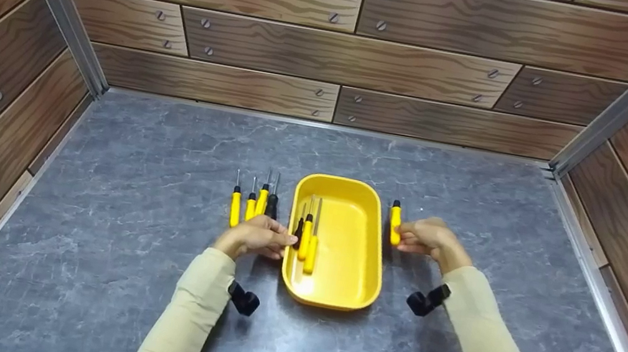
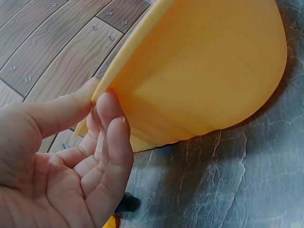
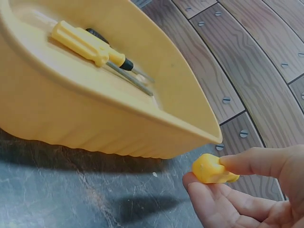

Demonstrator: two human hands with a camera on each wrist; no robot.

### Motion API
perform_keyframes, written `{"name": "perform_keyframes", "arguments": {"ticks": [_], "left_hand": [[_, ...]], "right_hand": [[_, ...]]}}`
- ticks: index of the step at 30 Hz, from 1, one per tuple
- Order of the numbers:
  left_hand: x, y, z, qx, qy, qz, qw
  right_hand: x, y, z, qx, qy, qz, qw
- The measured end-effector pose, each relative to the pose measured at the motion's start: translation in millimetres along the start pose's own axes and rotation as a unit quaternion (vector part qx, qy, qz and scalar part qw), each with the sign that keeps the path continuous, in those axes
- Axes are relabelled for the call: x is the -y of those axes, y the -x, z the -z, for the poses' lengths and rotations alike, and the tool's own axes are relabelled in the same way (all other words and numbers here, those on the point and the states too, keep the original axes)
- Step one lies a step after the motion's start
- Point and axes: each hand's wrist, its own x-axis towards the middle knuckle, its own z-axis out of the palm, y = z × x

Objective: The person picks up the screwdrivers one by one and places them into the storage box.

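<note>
A yellow tray (image 1: 348,257) stands mid-table with several screwdrivers lying along its left side, among them a yellow screwdriver (image 3: 80,42) and a small black one (image 1: 298,233). At the tray's left rim, my left hand (image 1: 259,235) pinches the edge between thumb and fingers, as the left wrist view shows with the tray wall (image 2: 199,66). To the right of the tray, my right hand (image 1: 430,238) pinches the handle of another yellow screwdriver (image 1: 395,223), its black collar pointing away from me. The right wrist view shows that handle's rounded end (image 3: 206,167) between thumb and fingers.
Left of the tray, several more screwdrivers lie side by side, yellow ones (image 1: 235,204) and a black one (image 1: 273,204). The dark marbled table (image 1: 134,273) is bounded by wood-patterned walls (image 1: 284,48) and metal rails at the back and sides.
</note>
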Motion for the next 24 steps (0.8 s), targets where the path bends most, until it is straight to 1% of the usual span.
{"name": "perform_keyframes", "arguments": {"ticks": [7,15,20,24], "left_hand": [[0.7,-0.4,-0.1,0.001,0.003,-0.002,1.0],[1.1,0.1,-0.4,0.01,0.005,-0.009,0.9999],[1.2,-0.1,-0.5,0.006,0.007,-0.007,0.9999],[0.7,-0.4,-0.4,0.004,0.008,-0.006,0.9999]], "right_hand": [[2.9,4.0,-0.1,0.003,-0.003,0.004,1.0],[5.6,6.9,-0.4,0.005,0.007,0.013,0.9999],[6.4,8.6,-0.2,0.016,0.007,0.021,0.9996],[7.8,8.5,-1.3,0.025,0.022,0.029,0.999]]}}
